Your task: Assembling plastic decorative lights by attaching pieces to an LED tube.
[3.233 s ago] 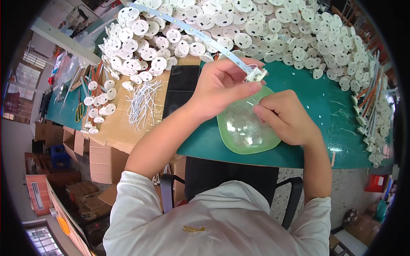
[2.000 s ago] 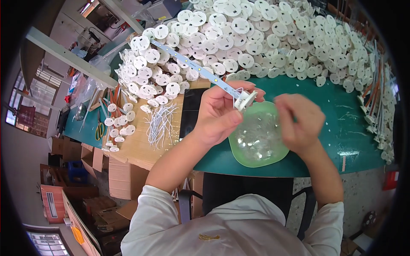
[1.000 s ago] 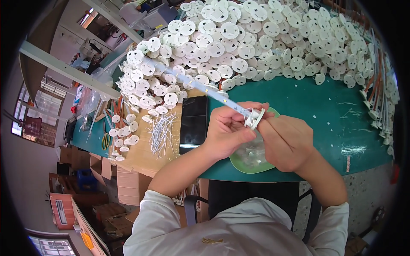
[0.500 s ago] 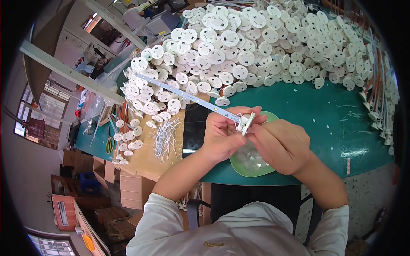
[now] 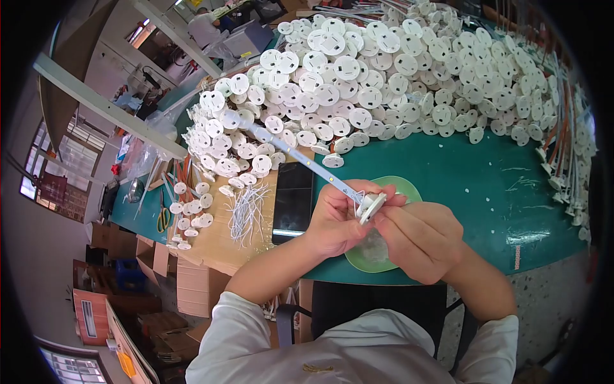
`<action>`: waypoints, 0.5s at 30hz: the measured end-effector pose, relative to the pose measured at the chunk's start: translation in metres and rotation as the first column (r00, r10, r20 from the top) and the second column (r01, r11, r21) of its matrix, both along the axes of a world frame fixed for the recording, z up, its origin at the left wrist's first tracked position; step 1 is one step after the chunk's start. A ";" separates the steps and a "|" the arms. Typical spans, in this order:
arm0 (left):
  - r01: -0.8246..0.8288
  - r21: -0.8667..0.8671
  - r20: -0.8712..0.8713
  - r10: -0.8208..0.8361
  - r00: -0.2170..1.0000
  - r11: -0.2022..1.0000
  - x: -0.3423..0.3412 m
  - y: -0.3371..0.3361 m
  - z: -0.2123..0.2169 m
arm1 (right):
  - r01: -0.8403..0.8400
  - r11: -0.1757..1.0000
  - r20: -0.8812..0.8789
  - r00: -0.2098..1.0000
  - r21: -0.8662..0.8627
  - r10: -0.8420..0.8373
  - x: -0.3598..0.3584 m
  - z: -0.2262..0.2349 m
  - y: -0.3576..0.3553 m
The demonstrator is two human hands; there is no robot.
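Observation:
Between the fingers of my left hand (image 5: 334,219) is a small white round end cap (image 5: 372,208), tilted with its disc side toward my right. A narrow LED strip (image 5: 300,157) runs from the cap up and to the left, and thin white wires show where they meet. My right hand (image 5: 423,242) is closed in a pinch, its fingertips against the disc face of the cap. Whatever those fingertips hold, if anything, is hidden. Below both hands sits a green dish (image 5: 408,187) with small clear items in it, partly covered by the hands.
A large heap of white round end caps (image 5: 345,68) fills the far side of the green table mat (image 5: 460,192). Left of my hands lie a black flat device (image 5: 293,198), a bundle of white wires (image 5: 246,214) and scissors (image 5: 163,219). Cardboard boxes (image 5: 201,281) stand below the table edge.
Both hands and the cap have shifted slightly downward in the view. The cap has turned a little, and the LED strip slopes more steeply, its far end blurred.

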State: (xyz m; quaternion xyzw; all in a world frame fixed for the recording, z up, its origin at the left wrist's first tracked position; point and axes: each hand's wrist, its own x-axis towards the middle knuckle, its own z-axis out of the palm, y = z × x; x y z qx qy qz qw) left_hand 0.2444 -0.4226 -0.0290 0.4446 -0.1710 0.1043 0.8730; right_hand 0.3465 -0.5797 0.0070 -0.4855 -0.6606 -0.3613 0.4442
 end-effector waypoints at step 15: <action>0.046 0.055 0.150 -0.054 0.987 0.997 0.004 0.005 0.000 | -0.053 0.999 -0.103 0.993 -0.003 0.052 -0.002 -0.004 0.001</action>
